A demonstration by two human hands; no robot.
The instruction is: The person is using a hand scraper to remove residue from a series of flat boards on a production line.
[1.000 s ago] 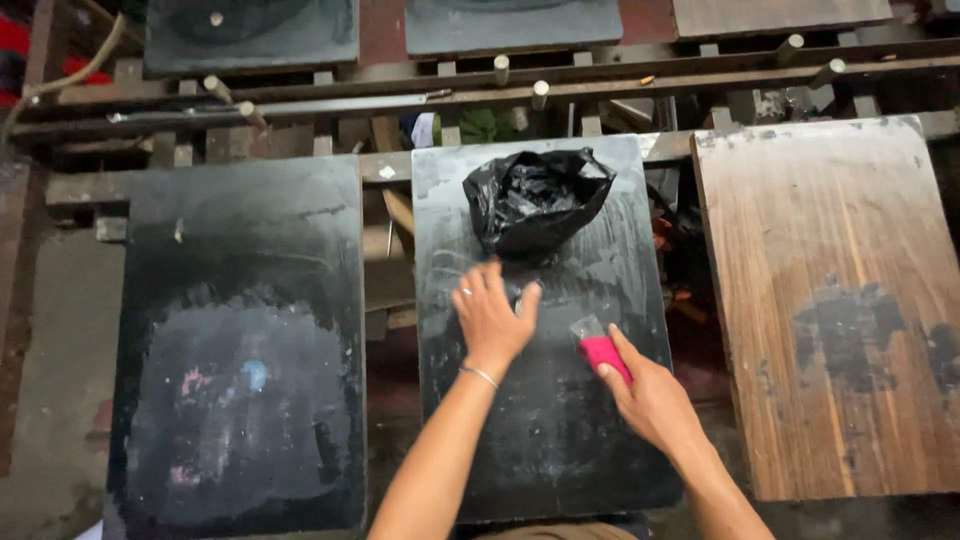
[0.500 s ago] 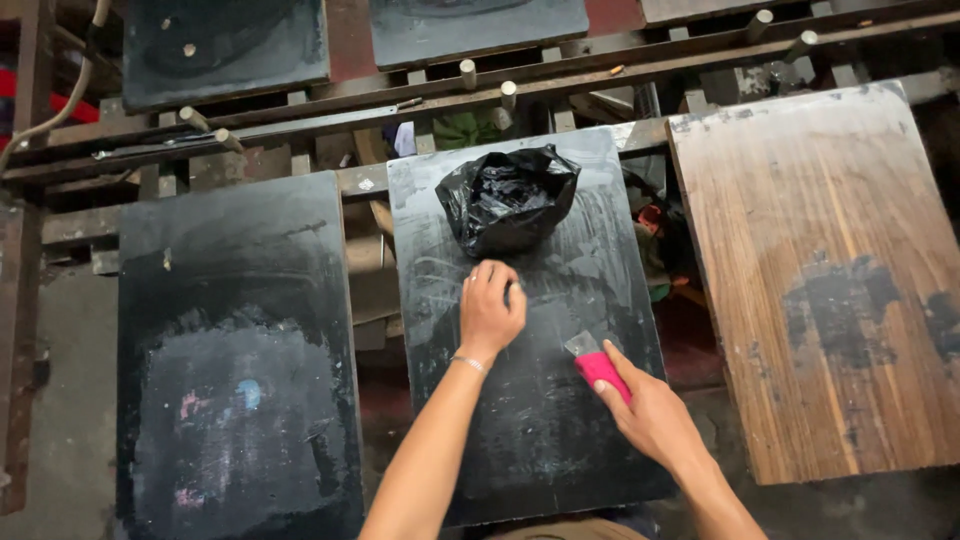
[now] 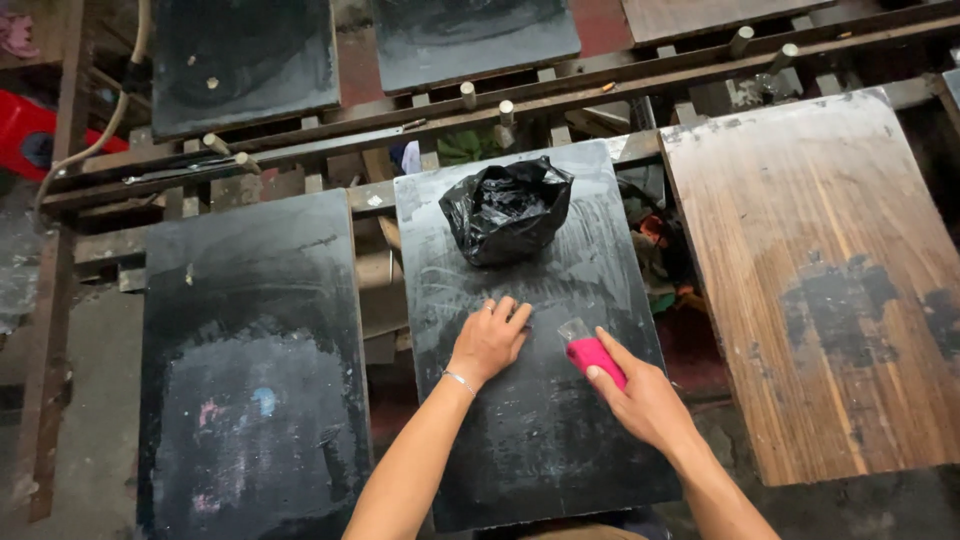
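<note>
My left hand [image 3: 490, 340] rests palm down with fingers together on the middle black board [image 3: 530, 440], a thin bracelet at its wrist. My right hand [image 3: 640, 400] grips a pink scraper [image 3: 594, 356] with a small pale blade, whose tip touches the board just right of my left hand. A crumpled black plastic bag [image 3: 505, 212] sits on the far end of the same board, above both hands. The board surface shows pale smeared streaks around the hands.
A second black board [image 3: 250, 360] with chalky blue and pink stains lies to the left. A brown wood-grain board [image 3: 830, 270] with dark patches lies to the right. More dark boards [image 3: 245, 60] and a wooden frame with pegs [image 3: 480, 100] run along the back.
My left hand has drawn its fingers together and slid slightly toward me on the board. The right hand with the pink scraper has stayed close beside it. The camera has shifted.
</note>
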